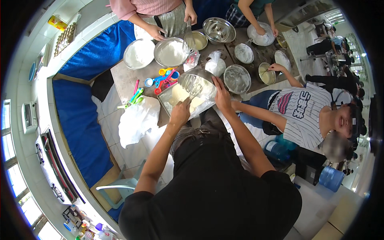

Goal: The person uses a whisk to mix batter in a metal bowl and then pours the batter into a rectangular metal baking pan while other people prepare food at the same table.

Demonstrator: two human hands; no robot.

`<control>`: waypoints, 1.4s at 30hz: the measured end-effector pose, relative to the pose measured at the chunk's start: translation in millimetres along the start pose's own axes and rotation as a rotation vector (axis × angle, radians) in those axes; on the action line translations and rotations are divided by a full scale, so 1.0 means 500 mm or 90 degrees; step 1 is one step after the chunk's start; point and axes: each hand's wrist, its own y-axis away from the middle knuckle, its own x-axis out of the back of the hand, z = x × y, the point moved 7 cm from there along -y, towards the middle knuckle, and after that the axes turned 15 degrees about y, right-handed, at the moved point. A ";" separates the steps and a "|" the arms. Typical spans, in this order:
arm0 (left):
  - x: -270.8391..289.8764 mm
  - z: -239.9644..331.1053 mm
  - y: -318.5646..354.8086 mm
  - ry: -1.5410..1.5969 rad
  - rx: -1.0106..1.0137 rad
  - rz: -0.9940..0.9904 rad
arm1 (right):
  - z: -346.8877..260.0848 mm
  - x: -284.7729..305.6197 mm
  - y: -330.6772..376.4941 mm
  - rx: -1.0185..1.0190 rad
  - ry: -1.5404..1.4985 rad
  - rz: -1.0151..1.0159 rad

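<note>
My left hand is closed round the handle of a wire whisk. My right hand grips the rim of a steel mixing bowl, which is tipped toward me. The whisk's wires reach to the bowl's mouth, and pale batter coats the bowl's inside. Under the bowl lies a rectangular metal pan at the table's near edge. Pale yellow batter covers part of the pan's lined bottom. The bowl hides the pan's far right part.
Coloured measuring spoons and cups lie left of the pan, beside a white plastic bag. Bowls with white contents stand at the far left. Co-workers' hands work across the table. A person stands close on my right.
</note>
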 end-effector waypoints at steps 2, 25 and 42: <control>-0.011 0.019 -0.024 0.013 -0.041 0.060 | -0.009 0.006 -0.008 -0.001 -0.009 -0.005; -0.025 0.000 -0.093 0.123 -0.001 0.144 | 0.081 -0.013 -0.081 -0.053 0.083 -0.121; 0.001 0.004 -0.083 0.193 0.101 -0.055 | 0.089 -0.008 -0.007 -0.125 -0.016 -0.087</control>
